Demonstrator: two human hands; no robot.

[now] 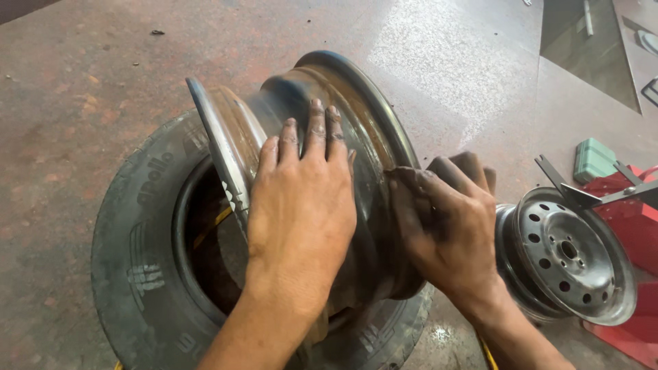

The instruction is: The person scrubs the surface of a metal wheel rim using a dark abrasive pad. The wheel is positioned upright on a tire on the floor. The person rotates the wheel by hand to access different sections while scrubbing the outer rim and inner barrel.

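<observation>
Grip, left hand: left hand (301, 199) is lying flat and open on the barrel of the steel rim (322, 178), fingers spread, pressing rather than clasping.
Grip, right hand: right hand (449, 229) is closing over a dark rag (411, 181), holding it against the rim's outer flange.
Rim, place: steel rim is standing on edge on a black tyre (137, 260) that is lying flat on the reddish floor (82, 75).
Rim, heading: its long axis, the axle line, is running roughly level, from lower left to upper right; one flange is facing left over the tyre's hole, the other right, toward the second wheel.
Rim, tilt: it is leaning slightly away from the camera.
Doing it well: judging by the pose, the flat palm should be steadying the barrel so the rim is not rolling, while the rag is following the curve of the flange with firm, even pressure; fingers are best kept off the thin flange edge.
Nearby: a second steel wheel (565, 253) is resting at right, against a red stand (634, 226), just apart from the right hand.
</observation>
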